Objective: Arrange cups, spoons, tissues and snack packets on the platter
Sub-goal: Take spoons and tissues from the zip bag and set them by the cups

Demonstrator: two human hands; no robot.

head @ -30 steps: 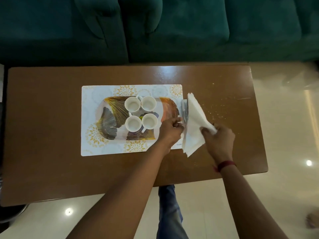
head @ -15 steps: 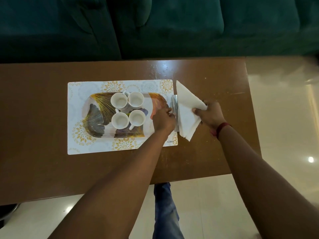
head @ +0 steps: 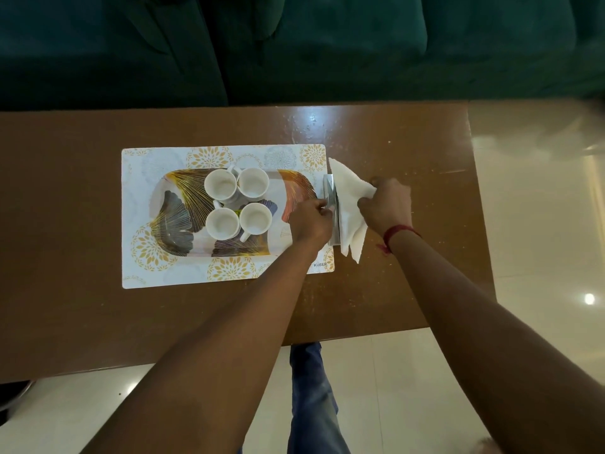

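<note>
right hand (head: 386, 206) gripping tissues (head: 350, 208) at 3 o'clock of platter (head: 294, 188); left hand (head: 309, 219) pinching metal holder (head: 331, 204) at platter's edge. risk: tissues slipping, unfolding or tearing if tugged unevenly; holder tipping onto cups (head: 237, 204).

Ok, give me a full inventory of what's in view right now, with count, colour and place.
cups: four, white, clustered mid-platter
platter: one, leaf pattern in gold and grey, on the placemat
placemat: one, white with gold florals, on the table
tissues: small folded stack, white, on the table right of the placemat
metal piece: shiny, count unclear, between platter and tissues
table: one, brown
sofa: dark green, behind the table
left hand: pinching the metal piece
right hand: gripping the tissues, red wrist thread
</note>
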